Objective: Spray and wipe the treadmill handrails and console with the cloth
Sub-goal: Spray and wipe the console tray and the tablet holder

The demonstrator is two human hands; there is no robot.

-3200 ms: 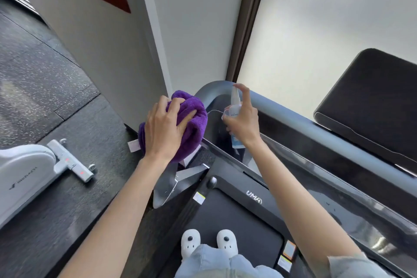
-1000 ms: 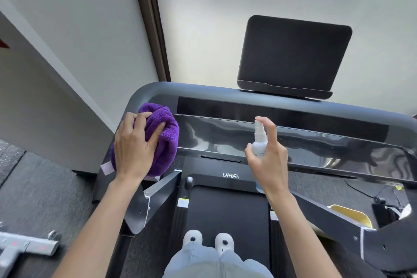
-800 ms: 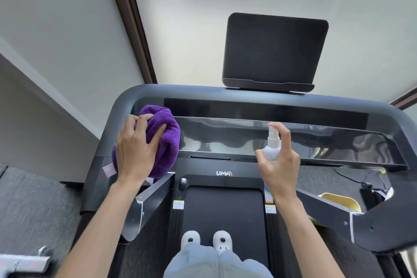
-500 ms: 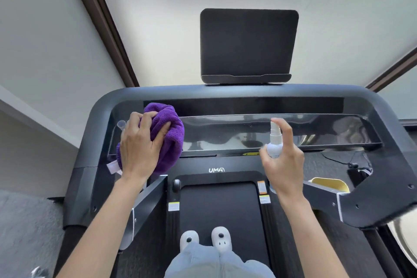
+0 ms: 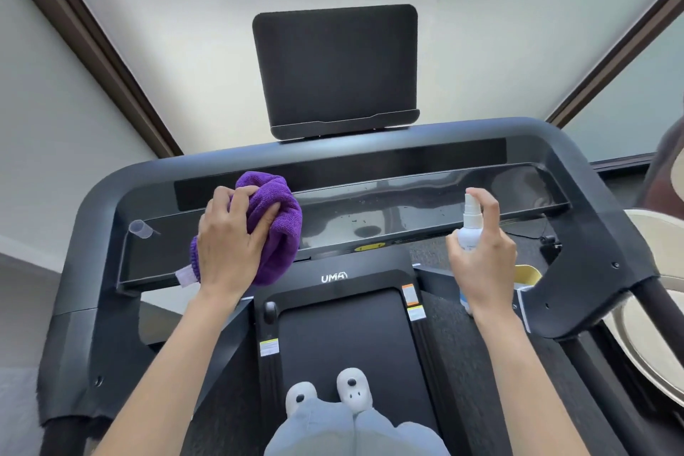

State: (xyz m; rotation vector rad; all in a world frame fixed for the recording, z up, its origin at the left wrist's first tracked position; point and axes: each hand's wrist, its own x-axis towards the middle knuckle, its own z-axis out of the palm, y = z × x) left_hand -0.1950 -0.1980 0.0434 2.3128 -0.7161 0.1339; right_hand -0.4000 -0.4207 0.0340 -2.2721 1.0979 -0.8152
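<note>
I stand on the treadmill belt facing its glossy black console (image 5: 388,211). A bunched purple cloth (image 5: 275,218) presses on the console's left half, and my left hand (image 5: 229,241) grips it from above. My right hand (image 5: 481,255) holds a small white spray bottle (image 5: 470,229) upright over the console's right half, index finger on the nozzle top. The dark grey handrail frame (image 5: 100,204) curves around both sides. A black tablet-holder panel (image 5: 337,67) rises behind the console. Fine specks or droplets dot the console's middle.
A small clear cap (image 5: 140,229) lies on the console's far left. The right handrail arm (image 5: 592,270) juts toward me. A round pale tray-like object (image 5: 659,292) sits at the right edge. White slippers (image 5: 329,392) stand on the black belt (image 5: 351,337). Walls close in ahead.
My view has swung right and centred on the console. The cloth hand slid right along the console, and the spray bottle moved right too.
</note>
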